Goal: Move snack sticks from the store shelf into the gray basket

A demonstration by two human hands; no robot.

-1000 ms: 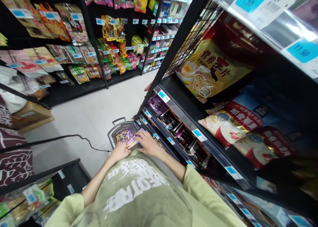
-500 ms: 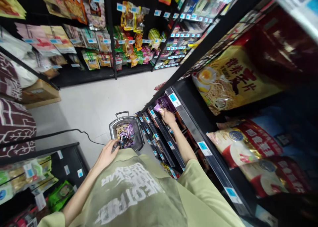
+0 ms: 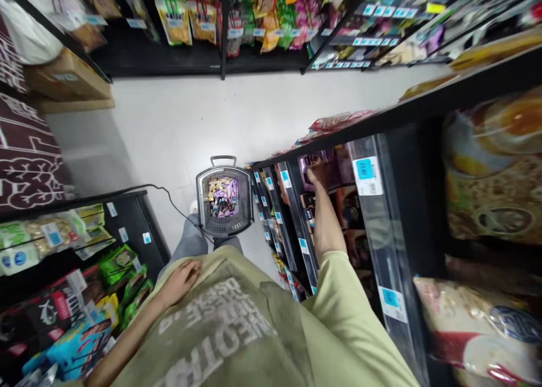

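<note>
My right hand (image 3: 318, 176) reaches into a black shelf on the right, at a display box of purple packets (image 3: 311, 162). Its fingers are against the packets; a grip is not visible. My left hand (image 3: 181, 281) lies flat against my green shirt near my hip and holds nothing. A grey shopping basket (image 3: 202, 209) stands on the floor in front of me, with purple and dark snack packets (image 3: 226, 198) inside it.
Black shelving (image 3: 364, 223) with blue price tags runs along my right, with large bags (image 3: 486, 325) on it. A low shelf of snack bags (image 3: 63, 246) is at my left. A black cable (image 3: 165, 190) crosses the pale floor. Cardboard boxes (image 3: 68, 73) sit at the far left.
Both hands left the basket. My right hand rose to the shelf's purple packets and my left drew back to my shirt. The view tipped further downward.
</note>
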